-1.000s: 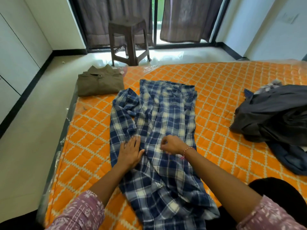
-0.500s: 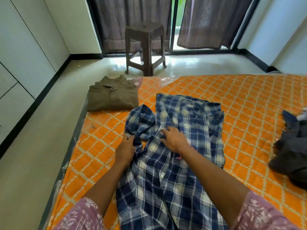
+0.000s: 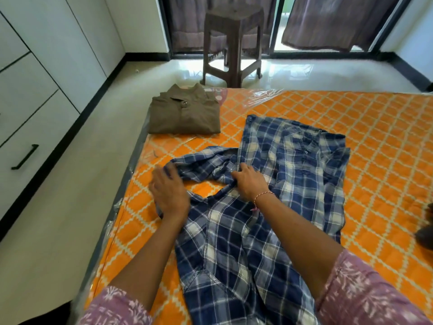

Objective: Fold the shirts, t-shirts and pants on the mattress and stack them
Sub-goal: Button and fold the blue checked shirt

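Note:
A blue-and-white plaid shirt [image 3: 293, 174] lies spread lengthwise on the orange mattress [image 3: 379, 146], collar at the far end. Its left sleeve [image 3: 203, 165] is drawn out sideways to the left. My left hand [image 3: 169, 195], blurred by motion, lies over the end of that sleeve with its fingers stretched out. My right hand [image 3: 248, 184] presses flat on the shirt where the sleeve joins the body. A folded olive-brown shirt [image 3: 185, 113] rests at the mattress's far left corner.
The mattress's left edge [image 3: 131, 184] runs along a bare pale floor beside white drawers [image 3: 28, 127]. A brown plastic stool [image 3: 232, 43] stands beyond the mattress before the curtained glass door. A dark garment [image 3: 426, 233] pokes in at the right edge.
My view has shifted left and closer, and the dark clothes pile has slid almost out of sight. The left sleeve has been drawn out to the left; my left hand followed it outward.

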`<state>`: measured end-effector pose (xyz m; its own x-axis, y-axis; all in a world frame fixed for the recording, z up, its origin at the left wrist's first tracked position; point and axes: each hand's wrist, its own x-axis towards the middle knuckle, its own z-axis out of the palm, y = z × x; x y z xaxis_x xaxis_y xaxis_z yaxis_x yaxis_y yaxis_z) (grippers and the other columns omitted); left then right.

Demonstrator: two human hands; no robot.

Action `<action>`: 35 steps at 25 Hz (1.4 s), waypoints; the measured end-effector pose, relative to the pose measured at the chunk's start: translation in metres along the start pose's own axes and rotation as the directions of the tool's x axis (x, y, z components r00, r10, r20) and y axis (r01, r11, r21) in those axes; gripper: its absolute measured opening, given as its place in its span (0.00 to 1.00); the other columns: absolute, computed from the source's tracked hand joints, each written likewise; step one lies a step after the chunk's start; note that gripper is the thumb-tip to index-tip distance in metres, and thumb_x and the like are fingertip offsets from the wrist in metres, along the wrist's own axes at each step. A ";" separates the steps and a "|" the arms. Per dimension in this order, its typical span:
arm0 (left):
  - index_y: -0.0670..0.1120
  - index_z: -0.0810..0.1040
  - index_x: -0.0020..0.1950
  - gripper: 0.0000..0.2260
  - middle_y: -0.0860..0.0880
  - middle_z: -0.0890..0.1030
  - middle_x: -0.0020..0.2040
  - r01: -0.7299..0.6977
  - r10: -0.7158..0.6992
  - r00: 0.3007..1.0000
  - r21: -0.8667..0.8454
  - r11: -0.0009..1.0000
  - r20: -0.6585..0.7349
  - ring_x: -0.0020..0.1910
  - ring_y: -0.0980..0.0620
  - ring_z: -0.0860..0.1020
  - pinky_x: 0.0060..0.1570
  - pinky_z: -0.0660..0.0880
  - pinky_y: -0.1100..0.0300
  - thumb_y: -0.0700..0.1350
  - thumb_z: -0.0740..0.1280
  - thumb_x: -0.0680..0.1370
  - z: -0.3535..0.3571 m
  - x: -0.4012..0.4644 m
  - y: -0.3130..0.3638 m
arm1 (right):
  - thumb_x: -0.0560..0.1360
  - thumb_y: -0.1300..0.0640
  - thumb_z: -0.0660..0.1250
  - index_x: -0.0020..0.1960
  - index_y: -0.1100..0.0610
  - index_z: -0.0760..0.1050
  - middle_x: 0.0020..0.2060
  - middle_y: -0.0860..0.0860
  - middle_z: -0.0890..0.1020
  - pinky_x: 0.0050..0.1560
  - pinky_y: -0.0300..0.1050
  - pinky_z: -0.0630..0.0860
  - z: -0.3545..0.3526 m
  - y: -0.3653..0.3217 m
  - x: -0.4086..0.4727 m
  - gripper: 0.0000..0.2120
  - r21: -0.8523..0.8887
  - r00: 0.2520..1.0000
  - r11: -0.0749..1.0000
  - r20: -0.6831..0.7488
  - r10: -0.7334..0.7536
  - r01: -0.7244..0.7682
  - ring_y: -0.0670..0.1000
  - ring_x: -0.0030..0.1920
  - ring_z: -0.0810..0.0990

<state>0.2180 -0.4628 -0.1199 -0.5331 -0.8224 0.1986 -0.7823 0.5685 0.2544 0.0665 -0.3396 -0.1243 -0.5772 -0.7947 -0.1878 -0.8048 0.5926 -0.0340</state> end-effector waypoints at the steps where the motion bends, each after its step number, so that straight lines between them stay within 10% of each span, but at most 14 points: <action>1: 0.40 0.65 0.71 0.22 0.37 0.70 0.67 -0.336 0.336 0.942 -0.051 0.941 -0.007 0.65 0.40 0.68 0.62 0.70 0.44 0.39 0.58 0.76 0.005 -0.007 0.010 | 0.78 0.59 0.62 0.60 0.56 0.73 0.59 0.56 0.70 0.58 0.54 0.73 -0.003 -0.001 0.001 0.11 -0.003 1.000 1.000 -0.016 -0.006 0.006 0.58 0.61 0.71; 3: 0.44 0.64 0.72 0.22 0.43 0.72 0.65 -0.625 0.649 0.719 -0.178 0.760 0.247 0.63 0.46 0.70 0.61 0.70 0.50 0.50 0.56 0.80 0.015 -0.017 0.025 | 0.78 0.57 0.62 0.58 0.55 0.75 0.60 0.55 0.71 0.59 0.53 0.71 -0.008 0.000 0.001 0.10 -0.047 0.999 0.999 -0.040 -0.030 0.029 0.57 0.62 0.70; 6: 0.50 0.60 0.74 0.23 0.44 0.62 0.72 -0.452 0.391 0.766 -0.004 0.892 0.511 0.71 0.45 0.61 0.67 0.60 0.45 0.59 0.50 0.82 0.027 0.002 0.018 | 0.78 0.57 0.62 0.58 0.53 0.76 0.62 0.55 0.69 0.57 0.53 0.71 -0.015 0.009 0.001 0.10 -0.090 0.997 0.993 -0.022 -0.074 0.072 0.57 0.62 0.70; 10: 0.52 0.52 0.77 0.26 0.43 0.52 0.78 -0.582 0.472 0.663 0.005 0.813 0.581 0.75 0.43 0.53 0.70 0.56 0.43 0.59 0.51 0.81 0.035 0.026 0.034 | 0.78 0.62 0.61 0.55 0.55 0.79 0.53 0.54 0.77 0.44 0.49 0.73 -0.019 0.011 0.005 0.10 -0.083 0.991 0.987 0.023 -0.133 0.135 0.57 0.54 0.76; 16: 0.41 0.69 0.68 0.33 0.37 0.70 0.69 0.224 -0.086 0.814 -0.173 0.959 0.574 0.66 0.38 0.71 0.62 0.69 0.44 0.66 0.48 0.79 0.029 0.042 0.023 | 0.77 0.64 0.60 0.52 0.56 0.78 0.48 0.55 0.81 0.43 0.49 0.77 -0.019 0.012 0.019 0.10 -0.080 0.987 0.984 0.041 -0.155 0.157 0.57 0.49 0.80; 19: 0.34 0.74 0.64 0.44 0.35 0.75 0.64 0.671 -0.456 0.734 -0.432 0.603 0.503 0.62 0.37 0.74 0.62 0.70 0.48 0.71 0.43 0.75 0.009 0.069 -0.005 | 0.78 0.62 0.60 0.55 0.57 0.78 0.52 0.55 0.79 0.50 0.51 0.76 -0.018 0.007 0.025 0.10 -0.131 0.980 0.971 0.055 -0.193 0.198 0.57 0.54 0.77; 21: 0.36 0.68 0.70 0.42 0.38 0.69 0.70 0.739 -0.562 0.622 -0.647 0.190 0.545 0.67 0.39 0.70 0.68 0.66 0.48 0.70 0.43 0.76 -0.006 0.089 -0.008 | 0.79 0.61 0.59 0.58 0.59 0.77 0.57 0.56 0.75 0.55 0.51 0.73 -0.021 0.002 0.028 0.11 -0.183 0.971 0.954 0.024 -0.238 0.238 0.57 0.58 0.74; 24: 0.41 0.52 0.78 0.38 0.42 0.53 0.78 0.459 -0.685 0.339 -0.749 -0.478 0.645 0.74 0.42 0.59 0.74 0.52 0.47 0.68 0.49 0.78 -0.028 0.116 -0.016 | 0.79 0.63 0.58 0.61 0.57 0.74 0.61 0.56 0.72 0.54 0.50 0.70 -0.025 0.001 0.029 0.13 -0.226 0.962 0.937 -0.007 -0.274 0.265 0.57 0.60 0.71; 26: 0.50 0.47 0.79 0.42 0.45 0.50 0.79 0.163 -0.647 0.223 -0.682 -0.713 0.729 0.73 0.42 0.62 0.73 0.53 0.43 0.73 0.53 0.73 -0.035 0.119 -0.024 | 0.78 0.64 0.58 0.65 0.57 0.69 0.65 0.57 0.68 0.54 0.50 0.70 -0.022 0.006 0.031 0.16 -0.172 0.974 0.963 -0.047 -0.221 0.210 0.57 0.61 0.70; 28: 0.50 0.44 0.79 0.43 0.45 0.47 0.79 0.261 -0.674 0.318 -0.745 -0.614 0.667 0.75 0.42 0.58 0.73 0.53 0.42 0.73 0.53 0.73 -0.037 0.093 -0.003 | 0.78 0.64 0.59 0.65 0.59 0.67 0.64 0.57 0.70 0.52 0.50 0.72 -0.018 0.012 0.037 0.16 -0.046 0.990 0.997 -0.119 -0.070 0.065 0.58 0.61 0.71; 29: 0.48 0.44 0.79 0.41 0.45 0.45 0.79 0.461 -0.701 0.392 -0.786 -0.411 0.596 0.77 0.43 0.51 0.74 0.49 0.42 0.70 0.53 0.75 -0.028 0.074 0.021 | 0.78 0.63 0.58 0.64 0.60 0.68 0.62 0.57 0.71 0.51 0.50 0.73 -0.018 0.015 0.042 0.14 0.038 0.990 0.999 -0.138 0.018 -0.013 0.57 0.60 0.72; 31: 0.45 0.46 0.78 0.36 0.43 0.43 0.78 0.660 -0.543 0.716 -0.679 0.321 0.439 0.77 0.42 0.44 0.73 0.48 0.44 0.60 0.58 0.79 0.006 0.032 0.079 | 0.81 0.58 0.57 0.63 0.61 0.68 0.61 0.57 0.73 0.53 0.49 0.74 -0.019 0.023 0.056 0.13 0.179 0.987 0.979 -0.107 0.122 -0.101 0.57 0.60 0.73; 33: 0.45 0.54 0.77 0.30 0.40 0.53 0.76 0.243 -0.097 0.930 -0.397 0.885 0.354 0.74 0.41 0.55 0.70 0.59 0.48 0.49 0.63 0.79 0.043 0.011 0.120 | 0.82 0.53 0.54 0.68 0.61 0.65 0.67 0.58 0.69 0.61 0.53 0.72 -0.015 0.032 0.072 0.18 0.208 0.995 0.974 -0.014 0.099 -0.094 0.58 0.67 0.68; 35: 0.44 0.64 0.70 0.22 0.42 0.68 0.67 0.039 0.137 0.912 -0.414 0.909 0.387 0.63 0.43 0.70 0.57 0.69 0.52 0.42 0.64 0.77 0.068 0.031 0.132 | 0.83 0.52 0.52 0.74 0.60 0.56 0.74 0.59 0.60 0.68 0.57 0.66 -0.011 0.043 0.088 0.23 0.226 0.992 0.969 0.096 0.080 -0.100 0.58 0.74 0.59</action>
<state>0.0762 -0.4148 -0.1448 -0.7182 -0.6794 -0.1503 -0.5988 0.4935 0.6308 -0.0203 -0.3858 -0.1318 -0.6241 -0.7282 -0.2833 -0.6908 0.6836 -0.2355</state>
